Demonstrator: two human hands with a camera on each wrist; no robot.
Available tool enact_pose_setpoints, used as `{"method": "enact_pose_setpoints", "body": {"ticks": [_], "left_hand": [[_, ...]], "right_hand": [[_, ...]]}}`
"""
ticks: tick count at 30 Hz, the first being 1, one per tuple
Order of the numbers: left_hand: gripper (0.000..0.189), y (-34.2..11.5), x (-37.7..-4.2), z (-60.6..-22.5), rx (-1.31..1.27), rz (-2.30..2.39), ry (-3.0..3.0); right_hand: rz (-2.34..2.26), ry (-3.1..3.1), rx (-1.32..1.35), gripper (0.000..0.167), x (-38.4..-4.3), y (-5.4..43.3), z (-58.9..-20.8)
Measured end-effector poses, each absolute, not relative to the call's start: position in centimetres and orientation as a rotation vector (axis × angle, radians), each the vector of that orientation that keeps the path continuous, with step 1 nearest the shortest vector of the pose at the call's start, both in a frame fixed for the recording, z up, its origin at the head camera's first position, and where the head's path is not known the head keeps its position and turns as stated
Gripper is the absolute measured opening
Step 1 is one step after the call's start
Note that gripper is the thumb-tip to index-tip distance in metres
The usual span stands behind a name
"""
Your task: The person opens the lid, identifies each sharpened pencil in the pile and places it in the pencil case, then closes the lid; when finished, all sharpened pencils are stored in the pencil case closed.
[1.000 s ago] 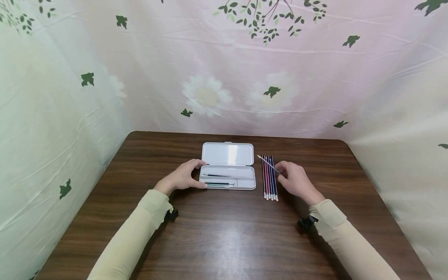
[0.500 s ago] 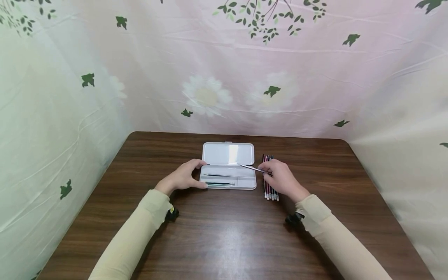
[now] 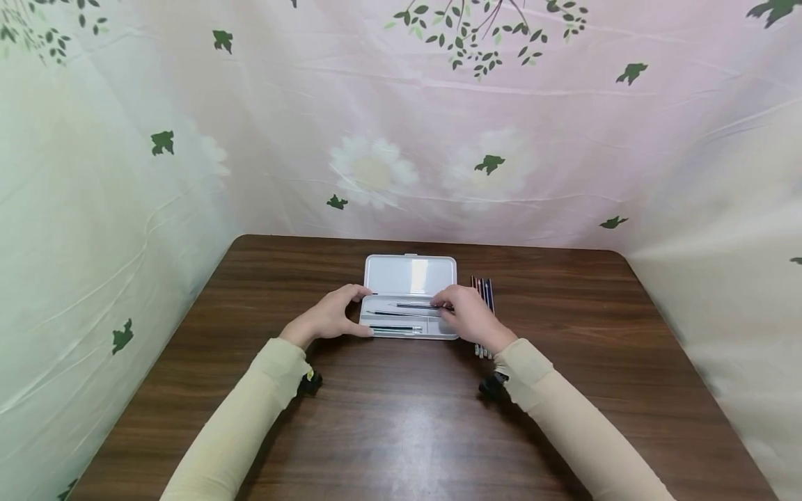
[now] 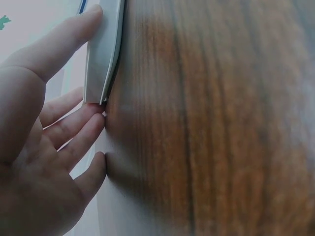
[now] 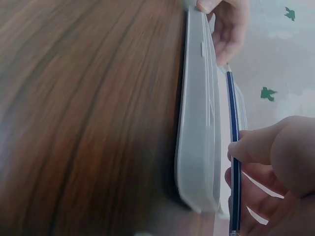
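An open white pencil case (image 3: pixel 397 274) lies on the table, its lid tipped back. My left hand (image 3: pixel 327 317) holds the case's left end, thumb at the front wall (image 4: pixel 101 59) and fingers round the end and back. Over the case, my right hand (image 3: pixel 471 316) pinches a dark blue pencil (image 5: pixel 234 110) between thumb and fingers. Its tip points left, above the rear compartment; whether it touches the case I cannot tell. One pencil (image 3: pixel 385 313) lies in that rear compartment, and a few more pencils (image 3: pixel 395 328) are in the front one.
Right of the case, several pencils (image 3: pixel 489 292) lie side by side on the brown wooden table (image 3: pixel 401 410), partly hidden by my right hand. A patterned cloth (image 3: pixel 401 125) hangs behind the table and along its sides.
My right hand has carried the pencil left from above the row of pencils to over the case, and the pencil has turned nearly level with the case's length. My left hand stays put.
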State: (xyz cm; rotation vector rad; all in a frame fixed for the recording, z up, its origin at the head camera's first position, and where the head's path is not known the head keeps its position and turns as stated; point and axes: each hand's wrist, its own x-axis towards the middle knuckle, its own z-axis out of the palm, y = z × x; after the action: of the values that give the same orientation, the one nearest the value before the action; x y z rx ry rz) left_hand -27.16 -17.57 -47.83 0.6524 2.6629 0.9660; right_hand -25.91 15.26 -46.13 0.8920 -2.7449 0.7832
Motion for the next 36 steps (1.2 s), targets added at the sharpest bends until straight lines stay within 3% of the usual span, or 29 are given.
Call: {"method": "enact_pose_setpoints", "body": {"ticks": [20, 36], "left_hand": [[0.083, -17.5, -27.0, -47.9, 0.631, 0.992, 2.651], [0.084, -17.5, -26.8, -47.6, 0.637, 0.969, 2.66]], "right_hand": [[0.759, -2.833, 0.878, 0.027, -27.2, 10.8, -46.9], [0.862, -2.745, 0.914, 0.02, -26.8, 14.0, -46.9]]}}
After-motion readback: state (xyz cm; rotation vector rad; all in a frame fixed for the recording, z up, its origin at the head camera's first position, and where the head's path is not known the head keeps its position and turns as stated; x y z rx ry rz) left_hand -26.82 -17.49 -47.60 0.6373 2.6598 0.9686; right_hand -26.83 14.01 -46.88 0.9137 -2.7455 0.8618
